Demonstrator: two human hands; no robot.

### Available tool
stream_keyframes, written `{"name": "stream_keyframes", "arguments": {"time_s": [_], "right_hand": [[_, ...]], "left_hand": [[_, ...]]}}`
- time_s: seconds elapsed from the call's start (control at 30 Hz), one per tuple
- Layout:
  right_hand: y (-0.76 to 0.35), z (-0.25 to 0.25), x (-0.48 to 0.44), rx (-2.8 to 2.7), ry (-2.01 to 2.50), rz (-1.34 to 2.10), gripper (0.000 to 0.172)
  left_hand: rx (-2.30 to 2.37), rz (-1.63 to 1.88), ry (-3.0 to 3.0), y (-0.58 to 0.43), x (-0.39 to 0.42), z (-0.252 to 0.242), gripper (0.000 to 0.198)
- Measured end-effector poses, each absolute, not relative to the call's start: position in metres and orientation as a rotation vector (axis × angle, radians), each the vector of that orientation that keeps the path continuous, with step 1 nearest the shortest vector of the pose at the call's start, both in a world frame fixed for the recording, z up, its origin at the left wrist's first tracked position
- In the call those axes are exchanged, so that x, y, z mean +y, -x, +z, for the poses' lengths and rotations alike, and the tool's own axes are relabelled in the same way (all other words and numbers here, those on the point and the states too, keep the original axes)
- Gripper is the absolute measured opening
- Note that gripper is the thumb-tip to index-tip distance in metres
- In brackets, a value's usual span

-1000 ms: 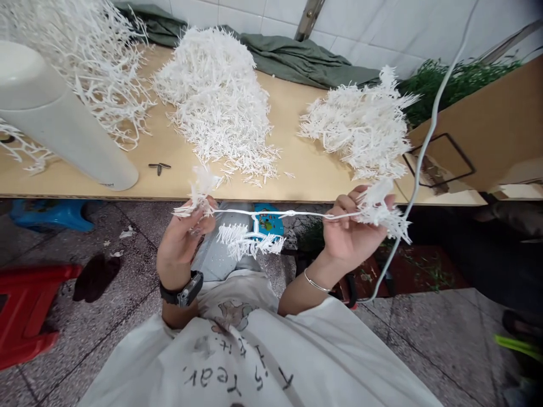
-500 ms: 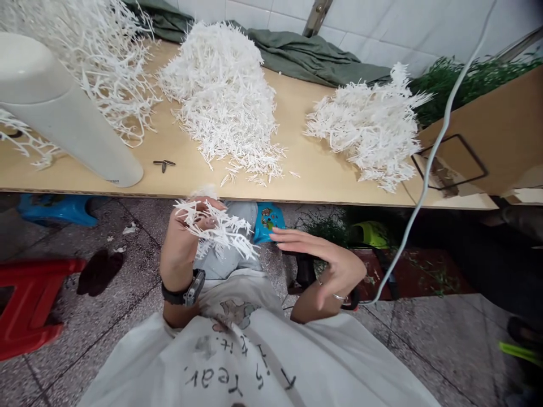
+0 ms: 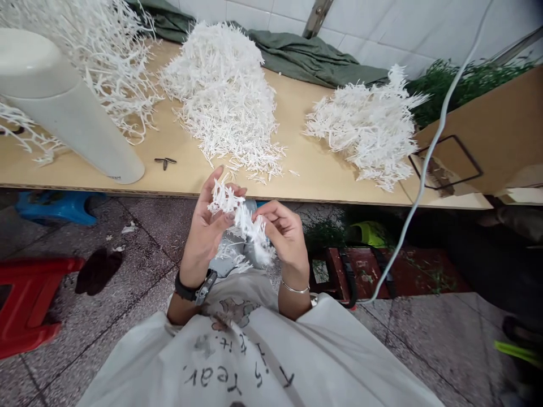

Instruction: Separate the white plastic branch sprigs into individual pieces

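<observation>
My right hand [image 3: 286, 230], just empty, now pinches the white sprigs [image 3: 244, 217] my left hand [image 3: 206, 230] grips, centre frame; two-handed work again.

The tan tabletop [image 3: 292, 150] bears three white piles [image 3: 229, 96], a bottle [image 3: 80, 121] and dark seeds [image 3: 165, 161].

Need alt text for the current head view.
A person's left hand and right hand hold a frayed white piece between them, at the near edge of a tan table. On it lie three white heaps, with a pale bottle at the left.
</observation>
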State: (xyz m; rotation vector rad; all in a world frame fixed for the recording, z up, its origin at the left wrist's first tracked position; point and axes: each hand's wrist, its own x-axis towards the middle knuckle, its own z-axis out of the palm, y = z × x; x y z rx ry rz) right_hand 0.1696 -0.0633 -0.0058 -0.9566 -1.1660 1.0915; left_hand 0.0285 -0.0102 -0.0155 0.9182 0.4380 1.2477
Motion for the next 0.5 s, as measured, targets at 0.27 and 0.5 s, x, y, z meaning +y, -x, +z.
{"name": "stream_keyframes", "arguments": {"time_s": [0.27, 0.5], "right_hand": [[-0.162, -0.003, -0.051, -0.967, 0.89, 0.901, 0.019], [-0.17, 0.004, -0.054, -0.919, 0.978, 0.364, 0.013]], "left_hand": [[0.334, 0.993, -0.739, -0.04, -0.004, -0.026, 0.089], [0.589, 0.901, -1.127, -0.048, -0.021, -0.024, 0.028]]}}
